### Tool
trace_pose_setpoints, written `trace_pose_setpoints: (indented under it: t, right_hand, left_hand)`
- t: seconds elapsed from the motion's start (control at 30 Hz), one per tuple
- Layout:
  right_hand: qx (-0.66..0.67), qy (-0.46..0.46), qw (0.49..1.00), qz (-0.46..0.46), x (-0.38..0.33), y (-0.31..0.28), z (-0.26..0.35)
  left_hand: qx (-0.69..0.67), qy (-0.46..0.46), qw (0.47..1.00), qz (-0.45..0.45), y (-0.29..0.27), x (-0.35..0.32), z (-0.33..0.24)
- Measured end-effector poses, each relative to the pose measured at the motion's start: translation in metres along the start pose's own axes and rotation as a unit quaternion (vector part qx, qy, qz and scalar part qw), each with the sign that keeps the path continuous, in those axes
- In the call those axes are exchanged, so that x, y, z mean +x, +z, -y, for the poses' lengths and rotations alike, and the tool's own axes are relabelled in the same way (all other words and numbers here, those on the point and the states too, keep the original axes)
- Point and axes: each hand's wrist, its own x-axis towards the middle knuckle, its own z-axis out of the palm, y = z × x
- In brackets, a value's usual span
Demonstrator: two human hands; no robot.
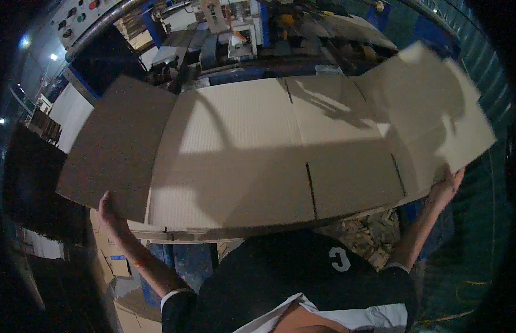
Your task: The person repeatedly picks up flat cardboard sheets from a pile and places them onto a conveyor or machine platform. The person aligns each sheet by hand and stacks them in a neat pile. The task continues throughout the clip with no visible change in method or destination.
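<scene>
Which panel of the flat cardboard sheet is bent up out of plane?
The far-right panel, raised above the right hand. The others lie flat; the left-end panel is only darker, in shadow.

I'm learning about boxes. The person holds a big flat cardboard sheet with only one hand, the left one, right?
Not quite. The head view shows both hands on the flat cardboard sheet: the left hand grips its near left edge and the right hand grips its right edge. The rest is right: it is big and unfolded.
</scene>
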Motion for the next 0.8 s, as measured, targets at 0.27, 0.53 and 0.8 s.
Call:
trace_pose_setpoints:
  t: [0.27, 0.53, 0.8]
  right_hand:
    - [-0.228, -0.355, 0.757, 0.499, -0.151, 0.074, 0.049]
    - [-0.214, -0.331, 0.683, 0.615, -0.130, 0.100, 0.015]
    - [-0.341, -0.268, 0.623, 0.651, -0.069, 0.189, -0.033]
  left_hand:
    - [0.252, 0.109, 0.879, 0.390, 0.091, -0.148, 0.011]
    - [0.535, 0.325, 0.565, 0.537, 0.139, -0.146, 0.005]
    - [0.456, 0.378, 0.653, 0.472, 0.174, -0.069, 0.048]
